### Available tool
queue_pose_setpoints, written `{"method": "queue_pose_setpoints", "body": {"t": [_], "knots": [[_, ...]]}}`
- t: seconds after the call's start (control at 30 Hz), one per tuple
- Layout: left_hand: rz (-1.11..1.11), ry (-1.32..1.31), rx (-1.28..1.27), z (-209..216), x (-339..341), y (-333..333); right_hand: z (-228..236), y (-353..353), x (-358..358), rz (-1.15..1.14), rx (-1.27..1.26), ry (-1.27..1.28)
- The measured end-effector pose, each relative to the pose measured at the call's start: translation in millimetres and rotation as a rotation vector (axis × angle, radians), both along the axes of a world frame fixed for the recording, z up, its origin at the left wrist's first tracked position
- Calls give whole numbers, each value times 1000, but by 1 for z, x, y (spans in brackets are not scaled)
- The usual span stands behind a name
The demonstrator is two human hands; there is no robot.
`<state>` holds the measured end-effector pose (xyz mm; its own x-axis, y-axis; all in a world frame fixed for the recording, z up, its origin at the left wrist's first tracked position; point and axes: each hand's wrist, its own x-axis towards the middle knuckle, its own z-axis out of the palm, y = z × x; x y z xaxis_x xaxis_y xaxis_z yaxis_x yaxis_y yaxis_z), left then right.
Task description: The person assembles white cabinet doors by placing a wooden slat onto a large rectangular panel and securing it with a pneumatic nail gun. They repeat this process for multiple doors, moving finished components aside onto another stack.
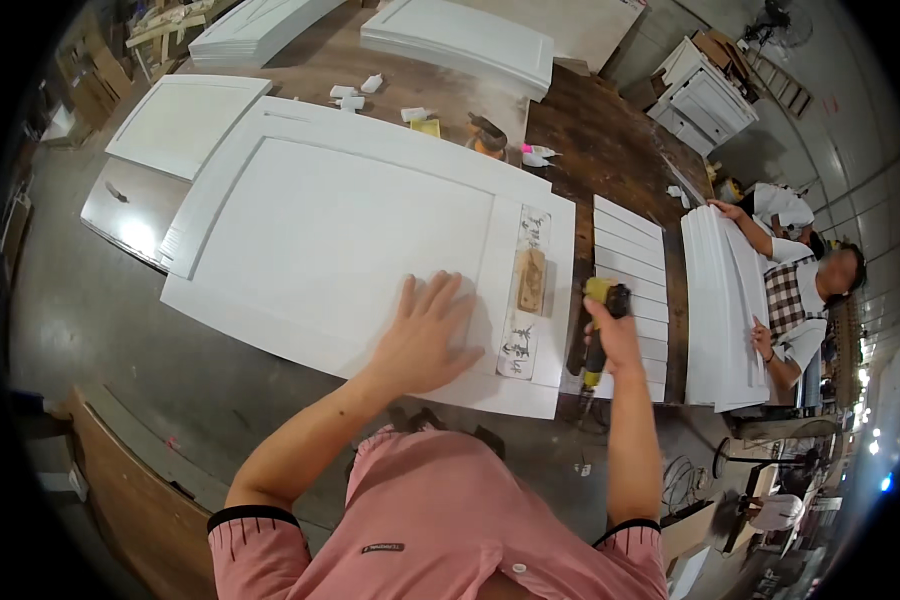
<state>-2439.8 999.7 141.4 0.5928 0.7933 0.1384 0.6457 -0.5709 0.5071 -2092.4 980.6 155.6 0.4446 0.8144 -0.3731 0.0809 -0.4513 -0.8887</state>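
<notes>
My left hand [425, 335] lies with fingers spread on a large white framed panel [350, 230], which rests on the workbench before me. In my right hand [618, 338] is a yellow-and-black power tool [598, 292] that looks like a drill, its narrow end pointing down toward me. My fingers wrap round it, just past the panel's right edge. Near that edge, a small wooden block [531, 280] sits on a pale strip [517, 345] with dark marks. Right of the tool lies a white slatted panel [632, 250].
Stacked white panels stand at the far side [455, 45] and at the right [715, 310], where a co-worker [795, 300] holds one. White squeeze bottles [348, 98] and an orange-and-black tool [488, 137] sit beyond my panel on the brown bench [580, 130]. A pedestal fan [810, 460] stands lower right.
</notes>
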Motion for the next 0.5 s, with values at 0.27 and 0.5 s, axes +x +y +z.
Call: {"method": "queue_pose_setpoints", "body": {"t": [0.27, 0.5], "knots": [[3, -3, 44, 1, 7, 0, -87, 21, -16, -98, 327, -546], [37, 62, 68, 9, 13, -3, 2, 20, -109, 377, 184, -1230]]}}
